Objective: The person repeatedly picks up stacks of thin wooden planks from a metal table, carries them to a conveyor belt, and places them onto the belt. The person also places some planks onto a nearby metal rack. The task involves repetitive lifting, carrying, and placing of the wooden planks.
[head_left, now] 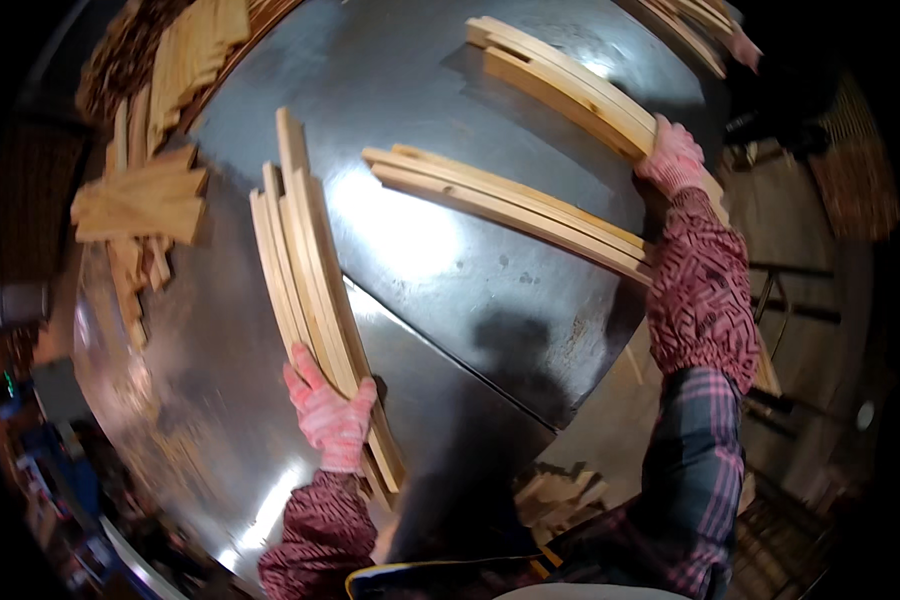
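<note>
My left hand (332, 412), in a pink-and-white knit glove, grips the near part of a bundle of long pale wooden strips (313, 270). The strips lie lengthwise on the metal tabletop (470, 345), their far ends uneven. My right hand (673, 158), gloved alike, is closed round the right part of another group of wooden strips (570, 90) at the far right; its palm side is hidden. Between the two hands lies a third group of strips (510, 212), slanting down to the right, its near end hidden behind my right sleeve.
Short wooden boards (140, 200) are piled crosswise at the table's left edge, with more stacked boards (200, 50) behind. Wood scraps (560, 500) lie below the near edge. Another person's hand (743, 48) is beside strips at the far right. A seam crosses the tabletop.
</note>
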Tool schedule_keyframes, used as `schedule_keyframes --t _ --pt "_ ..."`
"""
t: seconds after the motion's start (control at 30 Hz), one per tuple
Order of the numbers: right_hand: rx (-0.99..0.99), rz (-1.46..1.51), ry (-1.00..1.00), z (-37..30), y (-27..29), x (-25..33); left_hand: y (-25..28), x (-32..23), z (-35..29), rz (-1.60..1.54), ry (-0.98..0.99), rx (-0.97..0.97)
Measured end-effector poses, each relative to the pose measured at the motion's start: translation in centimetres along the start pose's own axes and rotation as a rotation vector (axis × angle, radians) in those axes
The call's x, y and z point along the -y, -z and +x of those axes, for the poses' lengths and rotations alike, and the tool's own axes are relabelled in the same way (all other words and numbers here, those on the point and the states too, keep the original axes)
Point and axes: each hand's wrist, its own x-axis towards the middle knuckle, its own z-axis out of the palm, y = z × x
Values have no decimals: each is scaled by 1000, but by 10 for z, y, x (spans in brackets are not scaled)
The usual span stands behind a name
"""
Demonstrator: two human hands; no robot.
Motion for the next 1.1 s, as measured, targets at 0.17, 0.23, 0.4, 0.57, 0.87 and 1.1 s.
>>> schedule_keyframes --t 0.17,0.23,0.4,0.57,0.87,1.1 --pt "-143 -58 -28 -32 54 6 9 -12 9 92 49 82" --pt "-143 -61 -40 -60 101 16 15 -15 11 74 80 114" --pt "19 305 135 -128 155 46 19 -3 7 -254 74 67" --pt "428 684 448 -218 104 128 4 22 7 -850 39 -44" --pt "632 842 820 -398 -80 268 -14 77 -24 -279 238 -50" --pt "-143 719 816 -200 -52 230 -8 62 -17 -139 364 111"
